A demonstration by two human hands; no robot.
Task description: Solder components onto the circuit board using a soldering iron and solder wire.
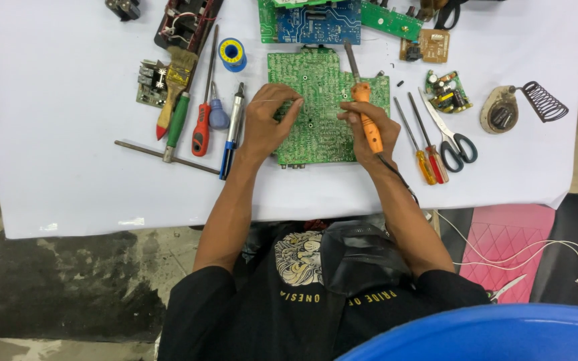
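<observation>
Sitting at the white table (68,167) with the big green circuit board (316,140) laid flat right in front of me, solder side up, so both hands can get at it without stretching. It's lying square between my forearms, near the front edge of the table.

My right hand (369,130) is wrapping closed around the orange handle of the soldering iron (364,100), held a bit like a fat pen, with the metal shaft angling up and away from me over the board's upper right part. Can't quite tell if the tip is actually touching the board or just hanging over it. The cord is trailing back along my wrist, out of the way.

My left hand (269,120) is resting on the board's left side, fingers curled in and pinching a thin strand of solder wire (282,101) that's pointing toward the iron. Heel of the hand down on the board is probably keeping it steady.

Everything else I'm keeping parked off to the sides: brush (174,87), screwdrivers (202,113) and a blue solder spool (233,53) on the left, two more small screwdrivers (426,150) and scissors (453,137) on the right, iron stand (520,107) past those. Spare boards (329,20) are sitting along the far edge.
</observation>
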